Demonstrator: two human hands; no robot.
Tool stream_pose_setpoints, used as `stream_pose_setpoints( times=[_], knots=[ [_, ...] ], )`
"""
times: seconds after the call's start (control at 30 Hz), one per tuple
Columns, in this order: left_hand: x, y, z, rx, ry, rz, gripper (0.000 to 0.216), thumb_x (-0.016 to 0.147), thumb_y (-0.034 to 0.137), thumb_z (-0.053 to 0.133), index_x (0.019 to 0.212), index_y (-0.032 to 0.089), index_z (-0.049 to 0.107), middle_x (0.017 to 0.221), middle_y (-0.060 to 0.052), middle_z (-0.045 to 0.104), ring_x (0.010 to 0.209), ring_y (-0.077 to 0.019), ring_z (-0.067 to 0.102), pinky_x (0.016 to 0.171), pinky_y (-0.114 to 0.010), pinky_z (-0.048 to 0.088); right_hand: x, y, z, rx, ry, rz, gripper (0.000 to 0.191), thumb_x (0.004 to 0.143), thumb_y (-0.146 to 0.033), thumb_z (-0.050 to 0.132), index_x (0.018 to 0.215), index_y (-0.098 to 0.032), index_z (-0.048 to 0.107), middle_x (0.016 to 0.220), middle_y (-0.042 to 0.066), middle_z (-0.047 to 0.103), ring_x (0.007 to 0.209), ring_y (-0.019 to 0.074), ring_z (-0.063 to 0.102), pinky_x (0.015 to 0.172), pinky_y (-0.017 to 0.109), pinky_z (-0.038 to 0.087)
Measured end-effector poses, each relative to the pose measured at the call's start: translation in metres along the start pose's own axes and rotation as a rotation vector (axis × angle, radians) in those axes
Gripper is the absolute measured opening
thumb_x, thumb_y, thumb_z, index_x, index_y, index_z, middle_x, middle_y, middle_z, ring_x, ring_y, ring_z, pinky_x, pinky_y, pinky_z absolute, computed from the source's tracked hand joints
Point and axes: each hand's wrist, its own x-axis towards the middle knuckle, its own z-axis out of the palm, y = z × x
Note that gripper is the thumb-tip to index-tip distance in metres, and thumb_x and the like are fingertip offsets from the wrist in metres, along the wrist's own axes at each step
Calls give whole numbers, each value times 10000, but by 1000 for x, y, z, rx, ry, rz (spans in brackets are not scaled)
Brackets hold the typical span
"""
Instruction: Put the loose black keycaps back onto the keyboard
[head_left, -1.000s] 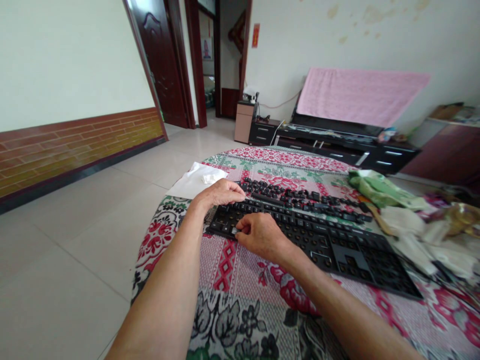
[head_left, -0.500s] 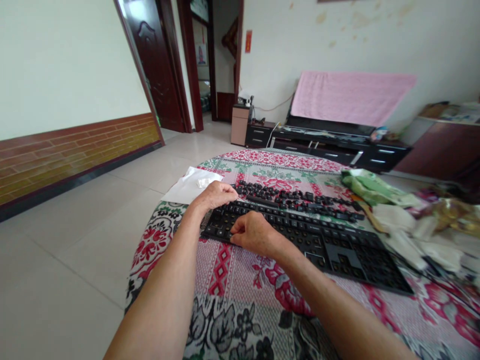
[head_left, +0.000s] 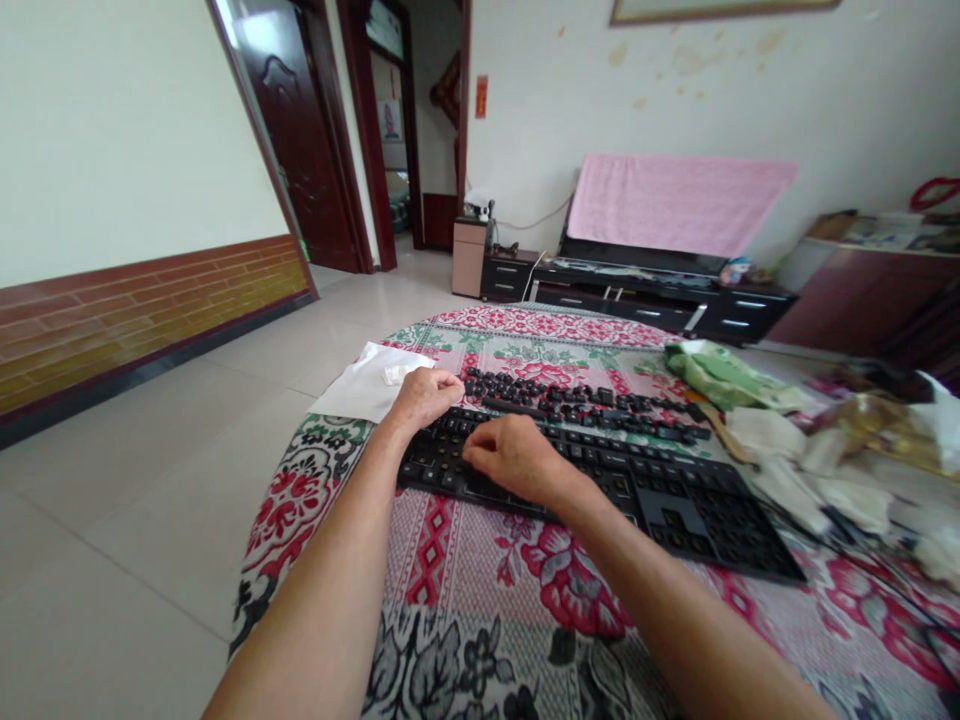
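Note:
A black keyboard [head_left: 664, 495] lies across the tablecloth, many of its keycaps off and the bare key sockets showing. Over its left part, my right hand [head_left: 514, 455] is bent down with thumb and fingers pressed together at the sockets; anything between the fingertips is hidden. My left hand [head_left: 427, 396] is at the keyboard's back left edge, its thumb and fingertips pinched. I cannot make out what it holds, if anything. Loose black keycaps [head_left: 592, 400] lie in uneven rows just behind the keyboard.
White paper [head_left: 352, 388] with a small crumpled white piece [head_left: 395, 374] lies left of the keycaps. On the right are a green cloth-like item [head_left: 731, 375], pale gloves or cloths [head_left: 769, 435] and dark cables [head_left: 847, 545]. The patterned tablecloth [head_left: 427, 545] covers the round-edged table.
My right hand has lifted slightly from the front row of keys and shifted toward the back. My left hand stays pinched near the back left edge. The camera view has tilted a little.

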Motion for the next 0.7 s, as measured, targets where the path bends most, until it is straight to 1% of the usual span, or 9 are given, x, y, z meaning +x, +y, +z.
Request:
stream_pose_setpoints(
  times=[0.03,0.07,0.1,0.17,0.27,0.4,0.57,0.7],
  knots=[
    [0,0,0,-1,7,5,216,655,314,493,677,173,655,601,6,605,577,-113,516,548,-213,353,4,11,-6,-60,67,4,208,696,-215,485,746,-197,686,701,20,662,630,125,565,587,211,383],
    [0,0,-1,-3,14,7,216,656,314,493,680,173,656,607,5,609,580,-113,516,554,-213,355,9,22,-12,-136,119,38,217,697,-218,483,771,-200,686,731,26,666,666,137,574,623,222,389],
    [0,0,-1,-4,21,6,216,658,314,494,682,174,657,608,3,610,581,-113,516,558,-214,356,14,33,-16,-214,138,89,225,694,-223,484,785,-202,688,746,34,669,689,152,581,642,234,391],
    [0,-1,0,-6,26,-1,213,658,313,497,685,175,658,599,3,607,577,-112,514,562,-215,357,23,53,-23,-325,138,161,241,690,-231,485,817,-210,689,777,41,671,727,171,588,661,245,396],
    [1,-1,1,-8,18,-7,206,657,312,503,684,179,659,587,6,599,568,-111,510,556,-216,352,32,70,-24,-408,79,194,245,687,-246,490,827,-221,690,770,38,673,738,177,594,660,239,405],
    [1,-1,3,8,-2,-6,203,652,315,516,696,189,669,560,10,587,555,-112,499,550,-217,348,40,73,-21,-450,67,220,257,673,-251,513,861,-230,687,804,37,674,774,182,594,669,235,415],
    [3,-2,6,32,-4,-17,199,649,317,523,692,195,675,555,8,584,545,-116,495,552,-224,349,45,73,-21,-456,6,265,223,651,-277,548,805,-229,704,752,41,673,739,174,595,668,231,421],
    [4,-5,7,27,4,-22,196,648,315,524,687,198,676,567,6,591,558,-120,507,553,-228,354,46,74,-23,-450,-20,258,237,645,-261,549,820,-230,705,737,45,671,718,178,594,654,237,423]
  ],
)
